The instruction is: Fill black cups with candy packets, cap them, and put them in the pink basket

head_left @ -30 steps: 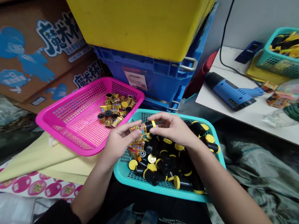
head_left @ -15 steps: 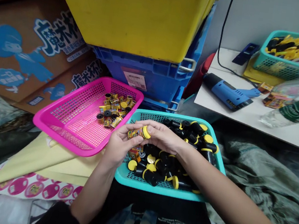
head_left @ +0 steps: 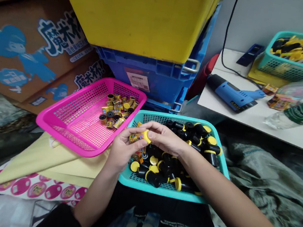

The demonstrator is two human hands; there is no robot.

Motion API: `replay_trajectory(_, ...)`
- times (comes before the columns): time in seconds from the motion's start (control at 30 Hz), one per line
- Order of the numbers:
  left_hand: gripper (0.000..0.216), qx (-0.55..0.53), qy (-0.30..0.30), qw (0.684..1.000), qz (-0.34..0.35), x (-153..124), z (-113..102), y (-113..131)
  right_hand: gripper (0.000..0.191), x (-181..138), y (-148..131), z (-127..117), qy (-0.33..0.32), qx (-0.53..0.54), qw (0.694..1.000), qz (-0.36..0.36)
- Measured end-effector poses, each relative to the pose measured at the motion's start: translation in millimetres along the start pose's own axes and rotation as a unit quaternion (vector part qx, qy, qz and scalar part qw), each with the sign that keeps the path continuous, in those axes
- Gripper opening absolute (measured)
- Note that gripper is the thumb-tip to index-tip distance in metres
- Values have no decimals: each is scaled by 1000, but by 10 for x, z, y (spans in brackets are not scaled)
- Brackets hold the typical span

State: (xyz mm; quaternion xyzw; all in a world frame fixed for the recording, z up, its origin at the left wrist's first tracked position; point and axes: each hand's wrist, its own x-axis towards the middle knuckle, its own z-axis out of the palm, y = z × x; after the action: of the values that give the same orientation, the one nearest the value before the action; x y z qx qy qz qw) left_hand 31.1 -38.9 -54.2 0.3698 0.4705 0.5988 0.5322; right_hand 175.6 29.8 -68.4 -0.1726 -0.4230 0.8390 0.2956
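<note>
My right hand (head_left: 164,139) hides the labelled canister's (head_left: 137,137) far side; label print too small; far-right teal basket (head_left: 291,68) blurred, edge-cropped.

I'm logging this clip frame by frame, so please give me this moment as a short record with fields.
left hand: grips labelled canister by its body
right hand: fingertips on the canister's yellow cap
below hands: teal basket of black canisters with yellow caps
left of it: pink basket with labelled canisters
under pink basket: sticker sheets
</note>
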Motion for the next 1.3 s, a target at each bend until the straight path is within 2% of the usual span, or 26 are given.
replay_trajectory(0.13, 31, 23, 12, 999, 23, -11, -19, -53, 30, 24, 89, -14, -3, -11, 1000, -28)
replay_trajectory(0.27, 29, 11, 11, 1000, -7, -47, -23, -120, 27, 44, 117, 6, 14, -55, 998, -36)
replay_trajectory(0.37, 29, -51, 2, 998, -25, -64, -6, -81, 29, 40, 45, 13, -8, -30, 999, -12)
replay_trajectory(0.5, 33, -152, -42, 987, -17, -54, -9, 54, 41, 25, -94, 0, -37, 15, 999, 26)
replay_trajectory(0.67, 34, -179, -52, 981, -47, -52, -33, 114, 39, 12, -153, 11, -32, -10, 999, 35)
replay_trajectory(0.8, 35, -163, -56, 984, -52, -73, -58, 93, 34, 26, -171, -11, -8, -34, 999, 19)
replay_trajectory(0.9, 38, -105, -46, 993, -33, -40, -145, 128, 35, 82, -194, -44, 49, -126, 991, 12)
replay_trajectory(0.97, 43, 2, -18, 1000, 23, 39, -252, 201, 34, 141, -188, -49, 96, -285, 953, 24)
replay_trajectory(1.0, 47, 82, 5, 995, 61, 93, -315, 251, 32, 175, -171, -42, 108, -389, 914, 38)
replay_trajectory(1.03, 52, 179, 40, 978, 98, 154, -378, 306, 31, 210, -142, -31, 108, -494, 861, 59)
replay_trajectory(1.1, 67, 375, 115, 911, 131, 268, -484, 412, 33, 277, -55, 4, 78, -659, 739, 116)
replay_trajectory(1.13, 73, 445, 148, 873, 131, 308, -518, 454, 36, 307, -1, 21, 58, -707, 690, 144)
replay_trajectory(1.17, 76, 494, 172, 842, 132, 331, -536, 482, 39, 332, 55, 35, 44, -734, 657, 167)
replay_trajectory(1.2, 74, 519, 184, 824, 133, 332, -537, 493, 40, 353, 108, 44, 34, -747, 638, 184)
replay_trajectory(1.23, 66, 522, 182, 823, 135, 314, -524, 487, 39, 368, 156, 46, 30, -751, 631, 192)
replay_trajectory(1.3, 44, 485, 129, 856, 129, 232, -470, 428, 37, 383, 223, 29, 28, -749, 632, 195)
